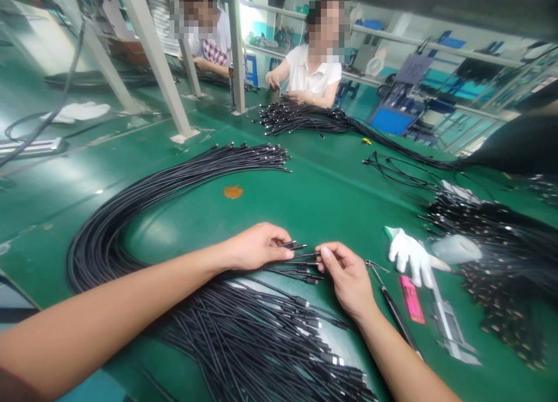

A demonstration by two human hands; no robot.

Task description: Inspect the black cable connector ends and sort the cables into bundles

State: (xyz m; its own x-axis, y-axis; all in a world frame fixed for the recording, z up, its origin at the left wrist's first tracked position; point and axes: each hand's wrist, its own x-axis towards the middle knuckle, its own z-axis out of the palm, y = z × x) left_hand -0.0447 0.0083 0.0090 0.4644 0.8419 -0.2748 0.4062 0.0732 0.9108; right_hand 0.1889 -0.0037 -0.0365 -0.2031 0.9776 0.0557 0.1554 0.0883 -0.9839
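My left hand [257,246] is closed in a pinch on the ends of a few thin black cables [300,256] just above the green table [331,198]. My right hand [346,277] faces it, its fingers pinched on the plug ends of the same small bunch. Below both hands lies a thick pile of black cables [244,338]. A long bundle of black cables [143,204] curves away to the left and ends near the table's middle.
A white glove [412,256], a pink tag [412,300], a thin black tool [394,312] and a clear plastic bag [455,248] lie to the right, beside a heap of connector pieces [501,262]. Two people sit across the table at another cable bundle [300,120]. Grey frame posts [152,59] stand at the back.
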